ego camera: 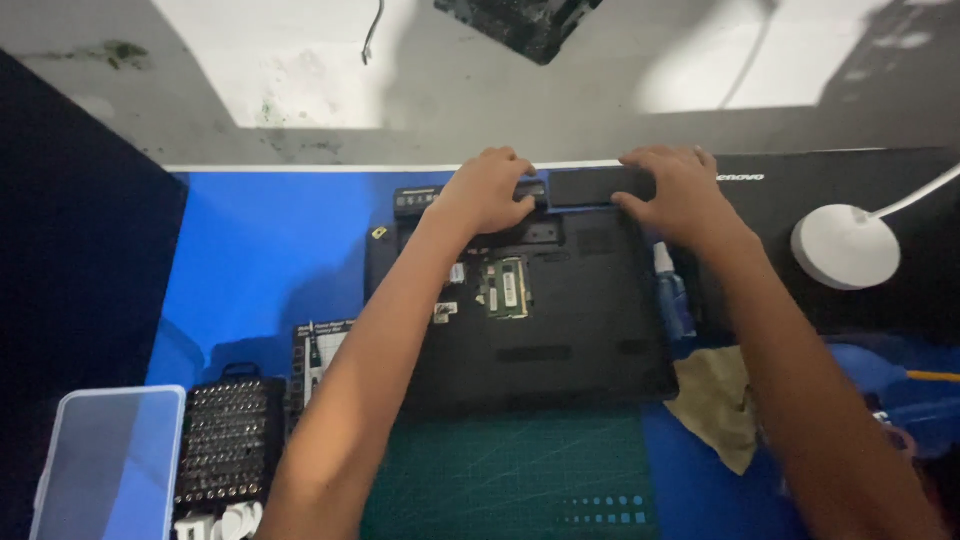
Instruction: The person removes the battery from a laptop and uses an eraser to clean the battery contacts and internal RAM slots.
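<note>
A black laptop [590, 340] lies bottom side up on a blue mat, with a green memory board [507, 288] showing in an opening. At its far edge sits a long black battery [598, 186]. My left hand [485, 190] presses on the far left edge of the laptop, fingers curled at the battery's left end. My right hand [675, 190] grips the battery's right end, fingers over its top.
A dark green cutting mat [520, 480] lies under the laptop's near edge. A screwdriver bit set [225, 440] and a clear plastic box [105, 460] sit at the near left. A tan cloth [720, 400] and a white lamp base [845, 248] are at the right.
</note>
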